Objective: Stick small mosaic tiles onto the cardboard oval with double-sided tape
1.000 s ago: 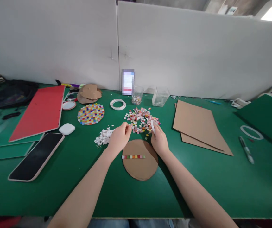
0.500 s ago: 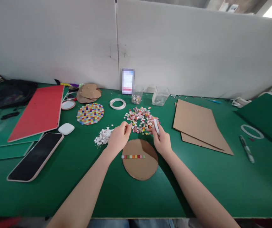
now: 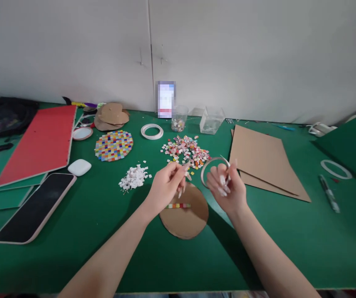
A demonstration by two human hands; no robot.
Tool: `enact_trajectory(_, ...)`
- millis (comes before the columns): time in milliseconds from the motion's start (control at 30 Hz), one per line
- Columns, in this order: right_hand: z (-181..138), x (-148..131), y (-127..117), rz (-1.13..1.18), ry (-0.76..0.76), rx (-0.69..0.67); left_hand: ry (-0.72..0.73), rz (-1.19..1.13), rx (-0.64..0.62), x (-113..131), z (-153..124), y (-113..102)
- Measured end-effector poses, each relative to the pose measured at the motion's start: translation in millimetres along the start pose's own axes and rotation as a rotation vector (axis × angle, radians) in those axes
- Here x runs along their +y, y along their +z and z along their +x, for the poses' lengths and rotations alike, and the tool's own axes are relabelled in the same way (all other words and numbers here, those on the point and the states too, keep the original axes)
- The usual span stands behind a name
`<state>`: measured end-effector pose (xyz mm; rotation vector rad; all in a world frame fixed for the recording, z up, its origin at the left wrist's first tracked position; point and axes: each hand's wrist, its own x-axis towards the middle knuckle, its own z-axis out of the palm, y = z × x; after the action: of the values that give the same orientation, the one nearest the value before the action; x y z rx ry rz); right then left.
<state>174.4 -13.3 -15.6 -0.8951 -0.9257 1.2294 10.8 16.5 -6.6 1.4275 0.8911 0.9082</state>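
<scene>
My right hand (image 3: pixel 226 188) is raised above the table with its fingers closed on a thin white tape ring (image 3: pixel 210 164). My left hand (image 3: pixel 167 186) hovers beside it, fingertips pinched together near the ring; what they hold is too small to name. Below both hands lies a round cardboard disc (image 3: pixel 185 215) with a short row of coloured tiles (image 3: pixel 178 205) across it. A pile of loose coloured mosaic tiles (image 3: pixel 186 151) lies just beyond the hands. A small heap of white scraps (image 3: pixel 133 177) sits to the left.
On the green table (image 3: pixel 289 240): a finished mosaic disc (image 3: pixel 114 145), another tape ring (image 3: pixel 152 131), two clear cups (image 3: pixel 179 118), cardboard sheets (image 3: pixel 263 159), a phone (image 3: pixel 36 207), a white earbud case (image 3: pixel 79 167), a red board (image 3: pixel 37 142), a pen (image 3: pixel 329 193). White partition behind.
Both hands have lifted off the tile pile toward me. The right hand now holds the tape ring up with its opening showing, and the left fingers have come close to it. The view tilted down.
</scene>
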Motion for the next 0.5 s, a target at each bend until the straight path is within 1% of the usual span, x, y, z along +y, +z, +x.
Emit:
enact_trajectory(67, -5.2, 3.9, 4.4, -0.009, 0.095, -0.151, 0.009, -0.006, -0.003, 2.4, -2.5, 1.7)
enact_trajectory(100, -7.7, 7.3, 6.8, -0.014, 0.152, -0.199, 0.01, 0.007, -0.001, 3.3, -3.7, 2.1)
enact_trajectory(133, -9.8, 11.2, 9.2, -0.015, 0.201, -0.219, 0.012, 0.031, -0.003, 4.1, -4.8, 2.4)
enact_trajectory(200, -12.8, 18.3, 13.1, 0.001, 0.275, -0.224, 0.028, 0.106, -0.008, 4.7, -6.5, 2.9)
enact_trajectory(300, -15.1, 23.5, 16.9, 0.066, 0.309, -0.218, 0.114, 0.274, -0.032, 2.5, -8.4, 5.1)
enact_trajectory(433, -17.7, 22.2, 21.8, 0.105, 0.262, -0.205, 0.22, 0.459, -0.058, -3.5, -11.3, 10.5)
enact_trajectory(500, -19.6, 22.0, 24.9, 0.073, 0.215, -0.171, 0.233, 0.485, -0.023, -5.6, -12.9, 12.9)
